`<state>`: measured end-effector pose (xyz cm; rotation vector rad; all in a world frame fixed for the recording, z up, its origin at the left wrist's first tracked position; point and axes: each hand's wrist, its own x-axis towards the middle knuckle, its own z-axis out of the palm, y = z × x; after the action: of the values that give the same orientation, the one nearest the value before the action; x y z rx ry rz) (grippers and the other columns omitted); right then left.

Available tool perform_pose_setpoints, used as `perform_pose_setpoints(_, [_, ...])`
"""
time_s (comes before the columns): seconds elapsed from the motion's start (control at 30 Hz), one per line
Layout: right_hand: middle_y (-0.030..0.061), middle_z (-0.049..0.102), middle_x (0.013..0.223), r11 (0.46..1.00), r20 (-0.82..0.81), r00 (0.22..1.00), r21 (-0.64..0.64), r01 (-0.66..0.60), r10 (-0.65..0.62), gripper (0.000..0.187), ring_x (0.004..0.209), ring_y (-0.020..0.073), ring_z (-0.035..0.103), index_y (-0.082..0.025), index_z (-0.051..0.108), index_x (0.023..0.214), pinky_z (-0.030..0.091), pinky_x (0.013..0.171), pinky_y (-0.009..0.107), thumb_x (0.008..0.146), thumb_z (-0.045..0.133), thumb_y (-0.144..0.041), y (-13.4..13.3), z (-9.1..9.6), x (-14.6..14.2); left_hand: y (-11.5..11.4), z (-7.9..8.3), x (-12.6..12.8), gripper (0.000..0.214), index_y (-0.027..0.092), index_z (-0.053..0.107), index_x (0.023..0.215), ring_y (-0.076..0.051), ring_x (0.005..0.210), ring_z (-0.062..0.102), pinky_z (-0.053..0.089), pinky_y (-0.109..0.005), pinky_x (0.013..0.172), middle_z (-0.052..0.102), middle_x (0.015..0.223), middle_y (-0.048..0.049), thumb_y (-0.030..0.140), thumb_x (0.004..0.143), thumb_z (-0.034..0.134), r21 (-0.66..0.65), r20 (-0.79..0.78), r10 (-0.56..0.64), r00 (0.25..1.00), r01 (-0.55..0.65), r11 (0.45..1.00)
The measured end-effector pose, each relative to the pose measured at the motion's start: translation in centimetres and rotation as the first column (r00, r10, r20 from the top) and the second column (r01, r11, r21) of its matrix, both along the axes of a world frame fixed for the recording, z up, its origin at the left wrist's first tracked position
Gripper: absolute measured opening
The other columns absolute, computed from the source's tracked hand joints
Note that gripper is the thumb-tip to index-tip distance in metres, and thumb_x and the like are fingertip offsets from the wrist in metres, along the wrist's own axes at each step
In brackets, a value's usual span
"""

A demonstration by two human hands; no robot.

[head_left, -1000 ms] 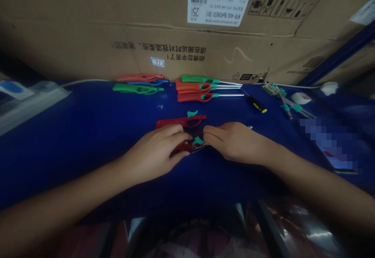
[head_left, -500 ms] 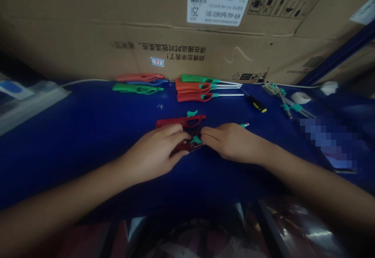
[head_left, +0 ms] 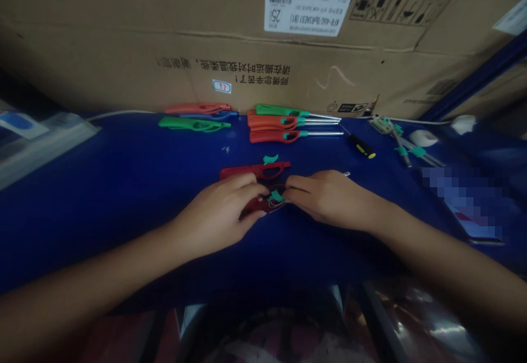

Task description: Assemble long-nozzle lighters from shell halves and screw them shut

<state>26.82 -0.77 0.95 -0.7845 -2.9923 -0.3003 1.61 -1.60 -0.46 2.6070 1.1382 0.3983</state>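
Observation:
A dark red lighter body (head_left: 259, 205) with a teal trigger piece (head_left: 276, 196) lies on the blue table (head_left: 123, 187) between my two hands. My left hand (head_left: 218, 214) is closed over its left end, thumb and fingers gripping it. My right hand (head_left: 329, 197) pinches its right end beside the teal piece, covering most of the metal tube, whose tip shows past the knuckles. Just behind lies a red half-shell (head_left: 255, 172) with a loose teal trigger (head_left: 270, 159).
Assembled long lighters in red, orange and green (head_left: 288, 123) lie at the back, more shells (head_left: 193, 117) to their left. A black-and-yellow screwdriver (head_left: 361, 146), teal-tipped metal parts (head_left: 399, 142) and a white tape roll (head_left: 423, 138) sit right. Cardboard boxes (head_left: 247, 39) wall the far side.
My right hand has shifted slightly over the lighter's right end, hiding more of the tube's teal tip. My left hand holds still.

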Motion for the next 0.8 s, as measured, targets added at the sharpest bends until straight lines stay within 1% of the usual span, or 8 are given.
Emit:
perform_pose_setpoints(0.13, [0.0054, 0.066, 0.093, 0.991, 0.002, 0.996, 0.099, -0.086, 0.086, 0.02, 0.064, 0.0155, 0.054, -0.012, 0.064, 0.101, 0.033, 0.059, 0.032, 0.098, 0.045, -0.007, -0.12, 0.2, -0.09, 0.06, -0.09, 0.08, 0.025, 0.021, 0.066, 0.118, -0.024, 0.1, 0.067, 0.057, -0.037, 0.084, 0.066, 0.112, -0.006, 0.026, 0.093, 0.064, -0.011, 0.016, -0.006, 1.0, 0.006, 1.0])
perform_pose_setpoints(0.2, [0.0056, 0.065, 0.09, 0.989, 0.008, 0.995, 0.11, -0.1, 0.1, 0.023, 0.064, 0.0152, 0.054, -0.011, 0.064, 0.099, 0.033, 0.059, 0.032, 0.099, 0.042, -0.006, -0.13, 0.18, -0.11, 0.08, -0.15, 0.09, 0.025, 0.021, 0.066, 0.117, -0.024, 0.1, 0.067, 0.057, -0.036, 0.084, 0.066, 0.111, -0.0061, 0.027, 0.093, 0.063, -0.017, 0.021, -0.009, 1.0, 0.009, 1.0])
perform_pose_setpoints(0.37, [0.006, 0.065, 0.093, 0.996, 0.009, 0.997, 0.034, -0.081, 0.081, 0.025, 0.064, 0.0144, 0.052, -0.013, 0.063, 0.101, 0.033, 0.059, 0.031, 0.099, 0.039, -0.007, -0.02, 0.01, -0.04, 0.08, -0.1, 0.08, 0.025, 0.021, 0.066, 0.117, -0.024, 0.099, 0.067, 0.056, -0.038, 0.085, 0.065, 0.11, -0.006, 0.027, 0.093, 0.064, -0.028, 0.019, 0.0, 1.0, 0.001, 1.0])
perform_pose_setpoints(0.6, [0.0052, 0.067, 0.097, 0.997, 0.005, 1.0, -0.074, -0.029, 0.03, 0.023, 0.064, 0.0138, 0.052, -0.014, 0.063, 0.105, 0.033, 0.059, 0.03, 0.092, 0.047, -0.004, 0.04, -0.01, -0.08, 0.02, 0.0, 0.06, 0.025, 0.021, 0.067, 0.117, -0.024, 0.099, 0.066, 0.056, -0.038, 0.083, 0.065, 0.109, -0.0059, 0.027, 0.094, 0.063, -0.034, 0.002, 0.0, 1.0, 0.0, 0.999])
perform_pose_setpoints(0.7, [0.0046, 0.067, 0.097, 0.996, 0.021, 0.999, -0.084, -0.025, 0.027, 0.024, 0.064, 0.0142, 0.054, -0.014, 0.063, 0.105, 0.033, 0.059, 0.03, 0.089, 0.049, -0.003, 0.06, 0.03, -0.11, -0.02, 0.01, 0.08, 0.026, 0.021, 0.066, 0.119, -0.024, 0.099, 0.066, 0.056, -0.039, 0.084, 0.064, 0.109, -0.0058, 0.027, 0.094, 0.063, -0.028, -0.002, 0.001, 1.0, -0.001, 1.0])
perform_pose_setpoints(0.8, [0.0045, 0.067, 0.097, 0.998, 0.044, 0.999, -0.062, -0.023, 0.026, 0.024, 0.065, 0.0148, 0.054, -0.014, 0.063, 0.105, 0.033, 0.058, 0.031, 0.089, 0.049, -0.003, -0.02, 0.04, -0.18, -0.06, 0.07, 0.12, 0.024, 0.021, 0.067, 0.117, -0.024, 0.097, 0.066, 0.056, -0.038, 0.082, 0.064, 0.108, -0.0056, 0.027, 0.094, 0.063, -0.029, -0.011, -0.003, 1.0, 0.003, 1.0])
